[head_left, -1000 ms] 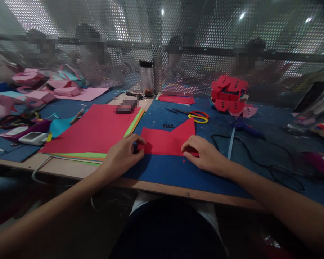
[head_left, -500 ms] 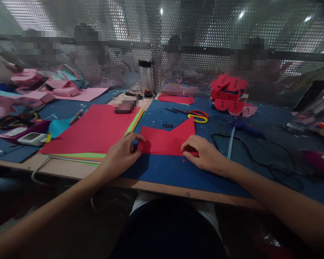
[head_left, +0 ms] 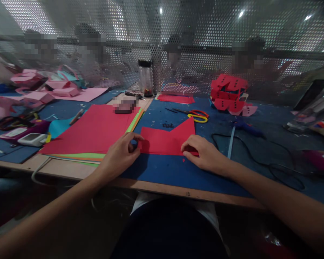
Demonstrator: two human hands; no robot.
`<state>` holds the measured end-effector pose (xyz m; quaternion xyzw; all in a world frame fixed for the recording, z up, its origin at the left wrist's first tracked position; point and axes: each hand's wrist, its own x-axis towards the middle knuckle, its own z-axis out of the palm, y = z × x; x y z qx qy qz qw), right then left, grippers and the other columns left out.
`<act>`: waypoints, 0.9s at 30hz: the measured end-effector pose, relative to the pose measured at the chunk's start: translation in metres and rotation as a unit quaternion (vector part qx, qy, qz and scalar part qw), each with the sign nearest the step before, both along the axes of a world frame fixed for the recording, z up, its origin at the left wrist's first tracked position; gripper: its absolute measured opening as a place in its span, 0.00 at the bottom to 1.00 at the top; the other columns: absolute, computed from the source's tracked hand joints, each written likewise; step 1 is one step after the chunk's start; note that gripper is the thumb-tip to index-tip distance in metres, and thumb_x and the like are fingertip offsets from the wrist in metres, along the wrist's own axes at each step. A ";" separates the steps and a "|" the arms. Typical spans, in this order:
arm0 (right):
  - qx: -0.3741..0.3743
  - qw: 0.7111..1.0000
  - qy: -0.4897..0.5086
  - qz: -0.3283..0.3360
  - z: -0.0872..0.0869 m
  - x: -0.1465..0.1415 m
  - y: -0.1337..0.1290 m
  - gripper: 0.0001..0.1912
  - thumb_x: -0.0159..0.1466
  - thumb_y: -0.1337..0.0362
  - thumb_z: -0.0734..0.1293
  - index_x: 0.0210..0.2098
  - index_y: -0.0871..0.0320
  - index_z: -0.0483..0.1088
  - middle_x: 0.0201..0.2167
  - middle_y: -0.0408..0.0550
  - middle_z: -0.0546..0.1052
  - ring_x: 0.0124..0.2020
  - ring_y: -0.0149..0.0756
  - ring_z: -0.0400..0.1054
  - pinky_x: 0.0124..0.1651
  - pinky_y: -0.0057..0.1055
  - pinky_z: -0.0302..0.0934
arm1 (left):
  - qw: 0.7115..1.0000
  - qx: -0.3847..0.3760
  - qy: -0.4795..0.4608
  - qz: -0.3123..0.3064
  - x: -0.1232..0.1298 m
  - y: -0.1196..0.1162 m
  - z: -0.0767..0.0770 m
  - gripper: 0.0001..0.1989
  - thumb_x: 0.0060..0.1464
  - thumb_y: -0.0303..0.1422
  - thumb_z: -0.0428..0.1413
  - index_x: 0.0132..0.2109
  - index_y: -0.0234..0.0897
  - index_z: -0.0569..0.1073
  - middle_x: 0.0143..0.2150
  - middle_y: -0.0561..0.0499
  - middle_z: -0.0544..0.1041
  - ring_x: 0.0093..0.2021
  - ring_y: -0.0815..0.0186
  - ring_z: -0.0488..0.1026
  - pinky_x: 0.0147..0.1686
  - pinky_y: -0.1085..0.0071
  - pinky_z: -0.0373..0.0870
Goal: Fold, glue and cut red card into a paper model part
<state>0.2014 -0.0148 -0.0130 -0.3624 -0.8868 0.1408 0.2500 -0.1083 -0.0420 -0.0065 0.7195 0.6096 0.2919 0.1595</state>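
Note:
A piece of red paper (head_left: 166, 141) lies on the blue mat in front of me, with its right part rising to a point at the far side. My left hand (head_left: 125, 151) is at its left edge, index finger and thumb curled round that end. At the lower right corner, my right hand (head_left: 201, 151) pinches the paper between thumb and fingers. A tiny red scrap (head_left: 183, 160) rests just below the near edge. Beyond the paper lie scissors (head_left: 197, 116) with red and yellow handles, and small black bits (head_left: 167, 125).
To the left is a stack of coloured paper (head_left: 89, 129), red on top. A blue glue gun (head_left: 247, 127) and black cord lie right. A red paper construction (head_left: 229, 94) and a bottle (head_left: 145, 79) stand near the perforated screen (head_left: 199, 21). Pink paper shapes (head_left: 62, 88) fill the far left.
My hands and the red paper stay almost still. At the far left edge, a pale blue and pink paper piece has shifted.

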 end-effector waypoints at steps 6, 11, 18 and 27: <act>0.001 1.000 0.003 0.003 0.001 0.000 0.000 0.05 0.65 0.71 0.66 0.40 0.55 0.71 0.39 0.48 0.76 0.42 0.40 0.70 0.48 0.38 0.62 | 0.998 -0.006 -0.055 -0.010 -0.003 0.000 -0.001 0.15 0.57 0.31 0.53 0.51 0.37 0.73 0.29 0.55 0.70 0.28 0.66 0.68 0.28 0.70 0.61; 0.002 1.000 0.001 0.001 0.002 0.000 -0.001 0.05 0.65 0.71 0.66 0.40 0.55 0.71 0.39 0.48 0.76 0.43 0.40 0.70 0.48 0.38 0.62 | 0.995 -0.005 -0.081 -0.055 -0.009 0.003 -0.008 0.23 0.54 0.28 0.54 0.58 0.37 0.69 0.35 0.55 0.70 0.27 0.70 0.65 0.28 0.72 0.62; 0.008 1.000 -0.001 -0.002 0.000 0.002 -0.001 0.03 0.67 0.69 0.66 0.40 0.56 0.71 0.39 0.48 0.76 0.43 0.40 0.69 0.47 0.38 0.60 | 0.991 -0.009 -0.103 -0.081 -0.015 0.005 -0.013 0.35 0.56 0.31 0.56 0.69 0.38 0.59 0.40 0.52 0.72 0.29 0.70 0.66 0.31 0.70 0.66; 0.122 0.992 -0.021 -0.039 0.008 -0.004 -0.010 0.05 0.70 0.67 0.64 0.45 0.54 0.70 0.43 0.51 0.75 0.47 0.45 0.69 0.51 0.43 0.59 | 0.994 -0.010 -0.078 -0.070 -0.014 0.003 -0.010 0.28 0.60 0.35 0.55 0.66 0.38 0.63 0.43 0.47 0.76 0.33 0.65 0.71 0.36 0.64 0.69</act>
